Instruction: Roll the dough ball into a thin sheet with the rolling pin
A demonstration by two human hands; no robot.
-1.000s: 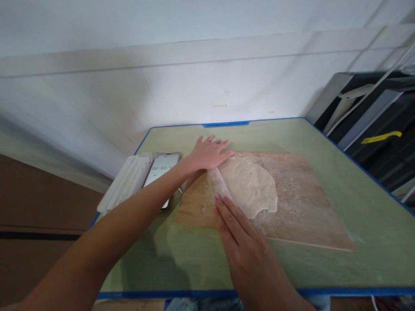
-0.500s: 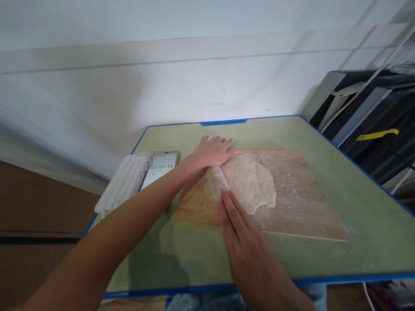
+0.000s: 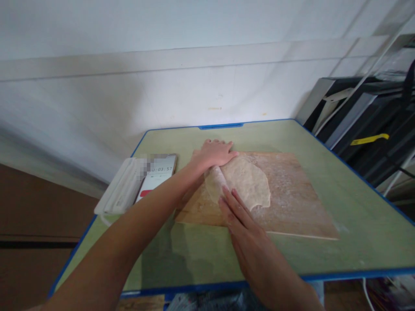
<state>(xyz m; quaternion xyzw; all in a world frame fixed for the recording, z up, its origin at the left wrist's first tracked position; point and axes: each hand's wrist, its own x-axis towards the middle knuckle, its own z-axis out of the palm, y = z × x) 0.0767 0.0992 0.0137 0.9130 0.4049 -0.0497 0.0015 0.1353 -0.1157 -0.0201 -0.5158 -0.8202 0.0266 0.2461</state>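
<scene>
A floury rolling pin (image 3: 220,177) lies slantwise across a flat sheet of dough (image 3: 248,181) on a wooden board (image 3: 292,194). My left hand (image 3: 216,152) rests over the pin's far end, its fingers stretched out and slightly spread. Over the near end, my right hand (image 3: 241,216) lies flat with straight fingers held side by side. Only the stretch of pin between the hands shows; both its ends are covered. Most of the dough spreads to the right of the pin, with a narrower strip on the left. Its lower right edge is uneven.
A phone (image 3: 162,169) with a running timer leans by a white object (image 3: 118,185) with a cable, left of my left forearm. The green table (image 3: 194,263) has a blue edge and meets a white wall (image 3: 181,95). Dark folded items (image 3: 363,121) stand at the right.
The pin and both hands have shifted slightly rightward over the dough. The whole view has tilted a little, and the phone's timer has advanced by a second.
</scene>
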